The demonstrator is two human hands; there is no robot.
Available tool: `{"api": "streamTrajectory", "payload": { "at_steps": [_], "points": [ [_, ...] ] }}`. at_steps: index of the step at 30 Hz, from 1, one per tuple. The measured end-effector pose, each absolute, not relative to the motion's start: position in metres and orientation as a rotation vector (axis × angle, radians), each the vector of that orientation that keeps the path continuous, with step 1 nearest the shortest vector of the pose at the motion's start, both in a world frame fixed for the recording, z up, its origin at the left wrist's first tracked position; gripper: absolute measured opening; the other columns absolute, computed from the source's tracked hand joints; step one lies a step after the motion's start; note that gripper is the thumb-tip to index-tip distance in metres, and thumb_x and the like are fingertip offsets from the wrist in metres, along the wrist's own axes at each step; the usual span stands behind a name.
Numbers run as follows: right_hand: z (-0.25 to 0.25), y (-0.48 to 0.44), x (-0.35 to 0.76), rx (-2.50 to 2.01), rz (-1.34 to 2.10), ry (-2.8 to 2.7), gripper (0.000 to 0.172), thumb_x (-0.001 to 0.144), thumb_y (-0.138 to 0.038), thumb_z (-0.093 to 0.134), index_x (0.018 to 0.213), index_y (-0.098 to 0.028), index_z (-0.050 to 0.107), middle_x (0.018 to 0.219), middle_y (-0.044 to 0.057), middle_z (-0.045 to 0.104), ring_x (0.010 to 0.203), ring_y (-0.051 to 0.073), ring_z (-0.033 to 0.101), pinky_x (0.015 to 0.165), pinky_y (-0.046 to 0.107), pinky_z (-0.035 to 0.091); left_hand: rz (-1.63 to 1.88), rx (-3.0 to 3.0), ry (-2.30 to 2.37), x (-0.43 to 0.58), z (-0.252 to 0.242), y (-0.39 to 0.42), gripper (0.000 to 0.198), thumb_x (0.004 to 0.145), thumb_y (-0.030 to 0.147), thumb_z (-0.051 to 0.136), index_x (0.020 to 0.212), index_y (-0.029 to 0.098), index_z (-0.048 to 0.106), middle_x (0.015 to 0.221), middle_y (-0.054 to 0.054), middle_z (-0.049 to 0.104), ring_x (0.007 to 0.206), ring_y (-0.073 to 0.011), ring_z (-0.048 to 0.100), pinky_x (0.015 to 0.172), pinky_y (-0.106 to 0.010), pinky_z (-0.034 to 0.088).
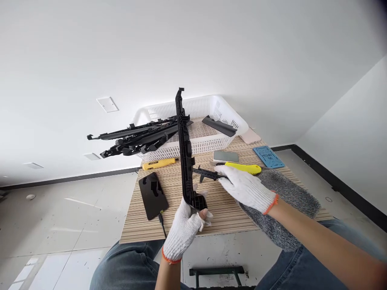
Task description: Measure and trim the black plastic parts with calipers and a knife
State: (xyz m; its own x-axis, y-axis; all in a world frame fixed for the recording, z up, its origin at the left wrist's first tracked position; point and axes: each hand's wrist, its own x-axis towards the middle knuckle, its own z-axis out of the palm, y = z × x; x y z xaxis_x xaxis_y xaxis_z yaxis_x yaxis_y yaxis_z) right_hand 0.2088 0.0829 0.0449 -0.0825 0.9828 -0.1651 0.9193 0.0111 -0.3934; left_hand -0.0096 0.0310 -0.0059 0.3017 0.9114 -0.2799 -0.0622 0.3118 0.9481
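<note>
My left hand (pixel 184 231), in a white knit glove, is closed round the lower end of a long black plastic trim piece (pixel 186 161). The piece stands upright, with clips along its edge and a bend at the bottom. My right hand (pixel 242 185), gloved too, is closed on one end of a black caliper (pixel 207 174) just above the table. The caliper's jaws point left, near the trim piece. Right behind these fingers lies a yellow utility knife (pixel 243 167). A grey cloth (pixel 284 189) lies under my right wrist.
A white basket (pixel 208 143) holds several black trim pieces (pixel 142 137), some jutting out left, and one short black piece (pixel 219 125). On the striped table (pixel 136 225) are a phone (pixel 153 196) with a cable, a yellow-handled tool (pixel 160 163), a grey-green block (pixel 226 156) and a blue pad (pixel 268 156).
</note>
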Motion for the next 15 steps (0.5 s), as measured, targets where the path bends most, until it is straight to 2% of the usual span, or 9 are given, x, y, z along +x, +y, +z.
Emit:
{"api": "streamTrajectory", "payload": {
  "at_steps": [2,4,8,10,13,15],
  "points": [
    [0.042,0.089,0.2,-1.959,0.52,-2.212,0.047,0.105,-0.027,0.043,0.15,-0.026,0.057,0.142,0.007,0.071,0.108,0.029,0.075,0.082,0.039,0.056,0.828,1.049,1.059,-0.011,-0.006,0.031,0.085,0.084,0.063,0.08,0.15,0.019,0.049,0.091,-0.005,0.072,0.073,-0.0164,0.068,0.066,-0.03,0.059],
    [0.038,0.095,0.193,-1.928,0.407,-2.31,0.049,0.106,-0.024,0.042,0.154,-0.025,0.053,0.148,0.009,0.066,0.102,0.028,0.076,0.076,0.038,0.056,0.845,1.061,1.072,-0.012,-0.008,0.031,0.077,0.086,0.061,0.079,0.145,0.019,0.054,0.097,-0.006,0.072,0.074,-0.016,0.069,0.067,-0.03,0.06],
    [0.032,0.101,0.182,-1.951,0.326,-2.42,0.054,0.106,-0.022,0.043,0.16,-0.026,0.047,0.15,0.011,0.063,0.102,0.028,0.076,0.07,0.035,0.055,0.931,1.065,1.075,-0.012,-0.014,0.031,0.071,0.089,0.058,0.078,0.147,0.027,0.05,0.136,-0.012,0.066,0.085,-0.016,0.073,0.068,-0.028,0.063],
    [0.034,0.103,0.181,-1.919,0.311,-2.438,0.052,0.105,-0.021,0.044,0.157,-0.025,0.051,0.145,0.012,0.066,0.107,0.028,0.074,0.073,0.034,0.055,0.942,1.052,1.054,-0.012,-0.015,0.03,0.074,0.09,0.057,0.077,0.152,0.031,0.045,0.144,-0.013,0.062,0.08,-0.014,0.073,0.063,-0.026,0.062],
    [0.043,0.106,0.191,-1.917,0.301,-2.327,0.045,0.107,-0.025,0.043,0.149,-0.024,0.059,0.136,0.012,0.07,0.103,0.027,0.074,0.075,0.035,0.055,0.906,1.012,1.034,-0.011,-0.013,0.03,0.076,0.089,0.059,0.078,0.151,0.033,0.042,0.138,-0.012,0.064,0.067,-0.0103,0.07,0.055,-0.024,0.059],
    [0.053,0.106,0.208,-1.98,0.287,-2.144,0.041,0.107,-0.03,0.044,0.142,-0.025,0.065,0.136,0.011,0.07,0.104,0.029,0.074,0.079,0.039,0.055,0.89,1.003,1.046,-0.011,-0.01,0.03,0.072,0.089,0.062,0.077,0.147,0.031,0.046,0.126,-0.01,0.068,0.063,-0.0093,0.068,0.052,-0.022,0.056]
  ]
}}
